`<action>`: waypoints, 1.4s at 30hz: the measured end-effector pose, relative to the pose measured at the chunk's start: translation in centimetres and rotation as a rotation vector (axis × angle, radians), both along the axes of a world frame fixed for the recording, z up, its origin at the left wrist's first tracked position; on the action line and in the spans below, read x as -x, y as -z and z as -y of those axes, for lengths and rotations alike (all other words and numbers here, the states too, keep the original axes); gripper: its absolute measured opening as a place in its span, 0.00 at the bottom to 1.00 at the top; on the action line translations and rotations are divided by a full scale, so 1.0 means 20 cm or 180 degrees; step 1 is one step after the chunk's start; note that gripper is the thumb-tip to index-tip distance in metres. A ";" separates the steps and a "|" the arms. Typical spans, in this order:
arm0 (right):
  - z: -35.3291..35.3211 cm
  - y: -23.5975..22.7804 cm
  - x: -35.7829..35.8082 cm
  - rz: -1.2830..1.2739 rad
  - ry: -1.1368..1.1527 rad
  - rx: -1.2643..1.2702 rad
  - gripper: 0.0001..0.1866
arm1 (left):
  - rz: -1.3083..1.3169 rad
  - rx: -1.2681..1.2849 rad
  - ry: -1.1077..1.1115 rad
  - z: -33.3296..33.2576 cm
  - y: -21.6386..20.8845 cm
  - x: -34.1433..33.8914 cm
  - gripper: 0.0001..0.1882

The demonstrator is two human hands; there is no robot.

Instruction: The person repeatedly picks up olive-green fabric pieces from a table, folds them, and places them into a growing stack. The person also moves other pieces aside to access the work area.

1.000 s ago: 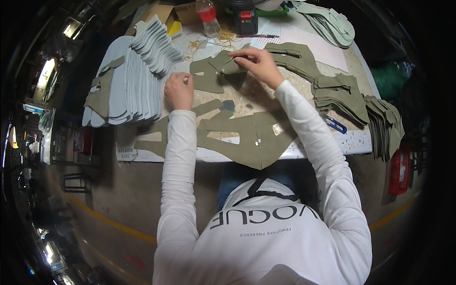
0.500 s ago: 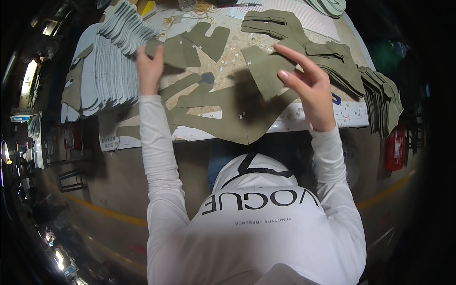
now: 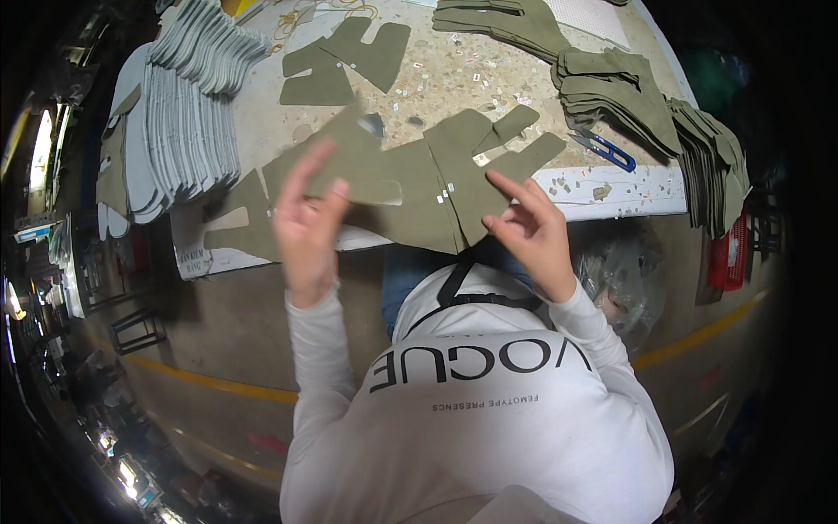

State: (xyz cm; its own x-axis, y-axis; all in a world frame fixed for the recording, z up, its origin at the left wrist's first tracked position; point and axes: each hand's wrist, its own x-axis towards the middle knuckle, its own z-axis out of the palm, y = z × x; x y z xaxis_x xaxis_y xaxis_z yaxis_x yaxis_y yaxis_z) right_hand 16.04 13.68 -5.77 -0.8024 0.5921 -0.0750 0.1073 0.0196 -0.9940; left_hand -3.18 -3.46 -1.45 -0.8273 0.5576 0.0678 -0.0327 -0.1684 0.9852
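My left hand (image 3: 307,231) is blurred by motion over the left of the table, its thumb and forefinger on an olive fabric piece (image 3: 353,144) whose upper edge is also blurred. The piece seems to move with it. My right hand (image 3: 537,229) is open at the table's front edge. Its forefinger and thumb are spread, with the forefinger at the edge of another olive piece (image 3: 476,188). That piece overlaps a larger olive piece (image 3: 401,223) hanging slightly past the edge. Small white stickers mark both. More cut olive pieces (image 3: 319,86) lie farther back.
Tall stacks of pale grey cut pieces (image 3: 188,131) stand at the left. Olive stacks (image 3: 615,96) are at the right, one (image 3: 707,170) draping over the edge. Blue thread snips (image 3: 611,151) lie near them. Sticker scraps dot the table (image 3: 471,79). A red basket (image 3: 726,258) stands below.
My left hand has come down toward me from the far pieces with a fabric piece. My right hand has lowered, and the piece it held up now lies on the larger one.
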 end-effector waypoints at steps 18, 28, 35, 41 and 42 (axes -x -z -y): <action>0.10 0.02 -0.04 0.0260 0.0091 -0.0899 0.29 | -0.0394 0.1447 0.0261 0.04 0.21 -0.35 0.23; 0.02 -0.04 -0.03 0.0387 -0.0439 -0.2907 0.28 | 0.0380 0.1844 0.0978 0.11 -0.01 -0.19 0.20; 0.06 -0.09 -0.08 -0.0059 -0.0038 -0.2716 0.24 | 0.0043 0.0972 0.0995 -0.14 0.05 -0.24 0.22; 0.12 -0.09 -0.13 -0.0139 -0.0324 -0.2173 0.21 | -0.1740 0.1498 0.1447 -0.24 -0.01 -0.26 0.28; 0.11 -0.09 -0.14 -0.0183 -0.0264 -0.1989 0.21 | -0.1901 0.1373 0.1461 -0.22 -0.03 -0.23 0.28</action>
